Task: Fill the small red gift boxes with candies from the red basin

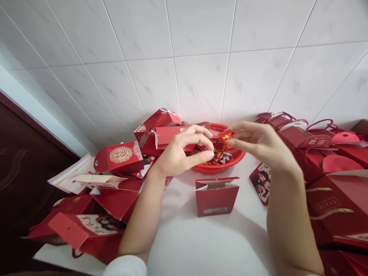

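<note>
My right hand (255, 142) pinches a small red candy packet (225, 138) with a gold print, held above the right side of a red plastic basin (214, 168). Wrapped candies (222, 156) lie in the basin. My left hand (186, 149) hovers over the basin's left side, its fingers curved and apart, with nothing seen between them. On the white table in front of me stands a red paper gift box (217, 197), upright, its top open and a small slot-like window low on its front. Neither hand touches this box.
Red gift boxes and bags (117, 157) are heaped on the left, and more boxes (166, 126) sit behind my left hand. Several red boxes with rope handles (330, 199) crowd the right. A printed card-like piece (261, 182) lies near my right forearm. A tiled wall (201, 84) stands behind.
</note>
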Demonstrator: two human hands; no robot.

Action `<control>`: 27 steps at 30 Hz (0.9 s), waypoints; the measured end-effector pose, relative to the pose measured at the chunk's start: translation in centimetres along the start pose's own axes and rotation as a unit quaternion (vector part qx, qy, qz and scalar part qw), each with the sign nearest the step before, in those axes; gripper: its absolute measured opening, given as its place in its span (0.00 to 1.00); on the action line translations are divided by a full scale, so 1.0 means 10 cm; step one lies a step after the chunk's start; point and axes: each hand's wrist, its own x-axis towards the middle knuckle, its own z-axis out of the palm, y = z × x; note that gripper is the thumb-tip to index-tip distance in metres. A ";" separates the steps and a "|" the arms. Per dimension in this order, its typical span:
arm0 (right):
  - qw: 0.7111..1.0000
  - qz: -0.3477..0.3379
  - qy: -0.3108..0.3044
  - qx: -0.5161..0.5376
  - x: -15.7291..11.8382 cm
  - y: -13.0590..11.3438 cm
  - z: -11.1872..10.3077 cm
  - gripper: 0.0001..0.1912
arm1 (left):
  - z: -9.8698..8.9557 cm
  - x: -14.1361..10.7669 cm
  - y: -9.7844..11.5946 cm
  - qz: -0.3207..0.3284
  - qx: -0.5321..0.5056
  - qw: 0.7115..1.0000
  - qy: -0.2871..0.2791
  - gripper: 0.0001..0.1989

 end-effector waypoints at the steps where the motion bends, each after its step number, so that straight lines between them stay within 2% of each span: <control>1: 1.000 -0.008 0.005 -0.009 -0.05 -0.04 -0.03 0.19 | -0.06 -0.05 0.07 -0.018 0.017 0.996 -0.081 0.09; 3: 0.999 -0.026 0.000 -0.032 -0.14 -0.11 -0.08 0.16 | -0.14 -0.11 0.15 -0.055 0.040 0.973 -0.219 0.08; 5: 0.997 -0.044 -0.020 -0.066 -0.20 -0.16 -0.08 0.14 | -0.15 -0.13 0.16 -0.084 0.059 0.953 -0.285 0.08; 6: 0.994 -0.051 -0.034 -0.086 -0.21 -0.18 -0.07 0.13 | -0.13 -0.12 0.15 -0.094 0.066 0.950 -0.289 0.08; 11: 0.976 -0.076 -0.116 -0.170 -0.19 -0.23 0.04 0.09 | -0.04 -0.06 0.00 -0.119 0.100 0.959 -0.237 0.08; 14: 0.968 -0.081 -0.146 -0.190 -0.14 -0.21 0.11 0.07 | -0.03 -0.05 -0.06 -0.134 0.130 0.955 -0.232 0.10; 22: 0.964 -0.073 -0.155 -0.203 -0.11 -0.18 0.13 0.07 | -0.01 -0.01 -0.12 -0.116 0.121 0.962 -0.216 0.16; 27: 0.961 -0.068 -0.149 -0.221 -0.09 -0.14 0.14 0.07 | 0.01 0.00 -0.14 -0.122 0.110 0.962 -0.220 0.14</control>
